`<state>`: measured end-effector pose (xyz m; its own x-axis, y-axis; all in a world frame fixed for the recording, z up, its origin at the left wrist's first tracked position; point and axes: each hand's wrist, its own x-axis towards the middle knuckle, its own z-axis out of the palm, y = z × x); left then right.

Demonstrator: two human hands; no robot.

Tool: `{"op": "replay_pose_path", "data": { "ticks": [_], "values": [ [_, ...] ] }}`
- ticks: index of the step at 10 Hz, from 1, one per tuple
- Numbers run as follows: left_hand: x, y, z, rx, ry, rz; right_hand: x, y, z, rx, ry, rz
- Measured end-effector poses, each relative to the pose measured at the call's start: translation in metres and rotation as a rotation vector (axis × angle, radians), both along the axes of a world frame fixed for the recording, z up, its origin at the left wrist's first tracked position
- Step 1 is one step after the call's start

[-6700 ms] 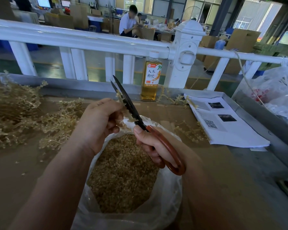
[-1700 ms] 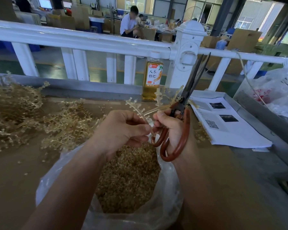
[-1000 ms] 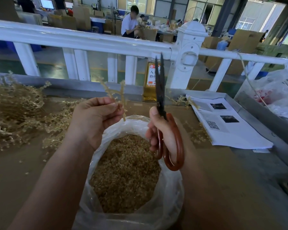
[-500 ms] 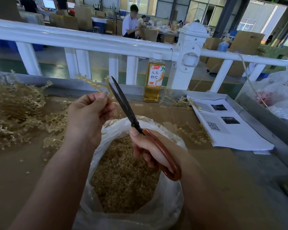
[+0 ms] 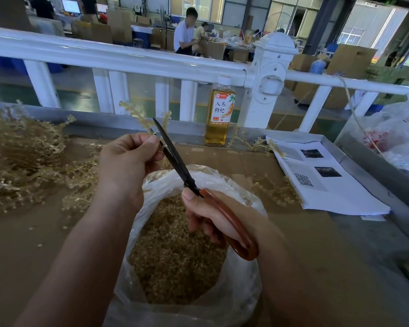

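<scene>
My left hand (image 5: pixel 125 161) pinches a pale golden plastic sprig (image 5: pixel 139 116) that sticks up above its fingers. My right hand (image 5: pixel 213 218) grips the brown handles of a pair of scissors (image 5: pixel 175 159). The black blades point up and left, slightly parted, with their tips at the sprig just above my left fingertips. Below both hands stands an open clear plastic bag (image 5: pixel 243 286) filled with small golden cut pieces (image 5: pixel 175 253).
A heap of uncut golden sprigs (image 5: pixel 26 156) lies at the left on the brown table (image 5: pixel 33 244). A bottle of amber drink (image 5: pixel 219 114) stands by the white railing (image 5: pixel 128 57). Printed sheets (image 5: pixel 326 182) lie at the right, white plastic bags (image 5: pixel 397 131) beyond them.
The scissors swung from upright to pointing up-left and came to the sprig. My left hand has kept the sprig and shifted slightly toward the blades.
</scene>
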<state>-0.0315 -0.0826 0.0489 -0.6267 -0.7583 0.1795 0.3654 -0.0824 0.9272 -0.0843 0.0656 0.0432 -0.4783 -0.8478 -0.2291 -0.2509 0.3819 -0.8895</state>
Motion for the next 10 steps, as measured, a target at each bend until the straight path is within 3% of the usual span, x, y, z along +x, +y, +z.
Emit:
{"op": "replay_pose_path", "data": {
  "ticks": [4,8,10],
  "values": [
    [-0.002,0.007,-0.001,-0.072,-0.032,-0.050,0.001,-0.001,0.003,-0.004,0.018,-0.032],
    [-0.001,0.007,-0.003,0.015,0.025,-0.129,0.008,-0.004,0.011,-0.001,-0.060,-0.091],
    [-0.001,0.008,-0.002,0.018,0.030,-0.131,0.014,-0.005,0.019,0.031,-0.186,-0.114]
  ]
}}
